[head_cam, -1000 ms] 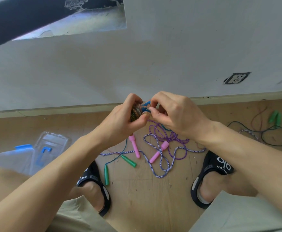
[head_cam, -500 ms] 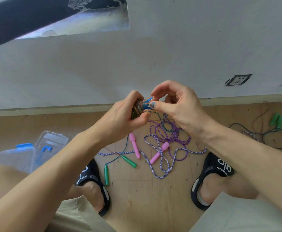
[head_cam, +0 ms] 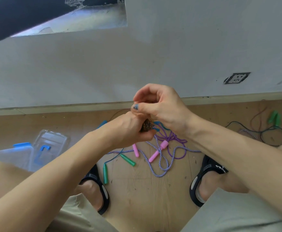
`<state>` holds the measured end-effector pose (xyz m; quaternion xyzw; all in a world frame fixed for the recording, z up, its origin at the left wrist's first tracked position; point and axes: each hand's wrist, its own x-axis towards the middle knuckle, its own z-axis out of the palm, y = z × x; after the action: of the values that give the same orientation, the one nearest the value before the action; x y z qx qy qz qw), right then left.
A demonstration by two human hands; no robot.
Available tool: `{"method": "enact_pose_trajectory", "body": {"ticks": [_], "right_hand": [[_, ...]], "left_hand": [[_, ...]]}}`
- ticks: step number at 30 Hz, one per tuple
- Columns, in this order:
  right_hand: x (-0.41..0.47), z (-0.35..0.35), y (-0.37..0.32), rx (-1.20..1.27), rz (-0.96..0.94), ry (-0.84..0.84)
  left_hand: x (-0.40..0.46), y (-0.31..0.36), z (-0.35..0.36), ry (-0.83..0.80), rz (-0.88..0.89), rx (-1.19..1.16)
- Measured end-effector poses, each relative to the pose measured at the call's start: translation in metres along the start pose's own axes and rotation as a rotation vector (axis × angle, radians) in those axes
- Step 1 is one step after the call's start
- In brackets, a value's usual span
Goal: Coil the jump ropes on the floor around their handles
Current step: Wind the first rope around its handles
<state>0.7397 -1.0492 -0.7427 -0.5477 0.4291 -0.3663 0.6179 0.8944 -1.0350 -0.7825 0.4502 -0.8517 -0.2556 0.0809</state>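
My left hand [head_cam: 128,129] grips a blue-handled jump rope bundle [head_cam: 146,126], its brown speckled cord coiled tightly around the handles. One blue handle end [head_cam: 102,124] sticks out to the left of that hand. My right hand [head_cam: 160,108] hovers just above the bundle with thumb and fingers pinched on the cord's end. On the floor below lie a purple-and-white rope [head_cam: 160,164] with two pink handles [head_cam: 158,150], and a loose rope with two green handles [head_cam: 127,159].
A clear plastic box with blue clips [head_cam: 14,154] and its lid [head_cam: 51,141] sit on the floor at left. Another tangle of ropes with green handles [head_cam: 274,117] lies at far right. My feet in black slides [head_cam: 96,186] flank the ropes. A wall rises just ahead.
My left hand has dropped lower and turned over with the bundle. My right hand has lifted above it, pulling the cord's end upward.
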Motion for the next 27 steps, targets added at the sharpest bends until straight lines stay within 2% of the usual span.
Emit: {"method": "enact_pose_trajectory", "body": {"ticks": [2,6,8,11,13,18,22,27], "right_hand": [[0.008,-0.004,-0.001,0.0,0.037,0.058],[0.027,-0.028,-0.004,-0.012,0.211,0.18],[0.028,-0.035,-0.005,-0.041,0.259,0.116],[0.02,-0.039,-0.003,-0.387,0.256,-0.078],[0.017,-0.038,-0.002,-0.503,0.185,-0.122],[0.023,-0.036,-0.007,-0.221,0.083,0.088],[0.021,-0.023,-0.002,0.052,0.15,0.106],[0.031,-0.032,-0.008,0.218,0.211,0.152]], "left_hand": [[0.003,0.002,0.003,0.005,-0.049,0.003],[0.003,0.008,0.002,0.058,-0.11,-0.162],[0.002,0.004,0.001,0.08,-0.132,-0.144],[0.003,-0.001,0.0,0.069,-0.165,-0.107],[0.005,-0.003,0.001,0.067,-0.181,-0.121],[0.012,0.0,0.006,0.081,-0.178,-0.175],[0.015,0.011,0.013,0.036,-0.089,-0.153],[0.026,0.021,0.008,0.026,-0.025,-0.172]]}}
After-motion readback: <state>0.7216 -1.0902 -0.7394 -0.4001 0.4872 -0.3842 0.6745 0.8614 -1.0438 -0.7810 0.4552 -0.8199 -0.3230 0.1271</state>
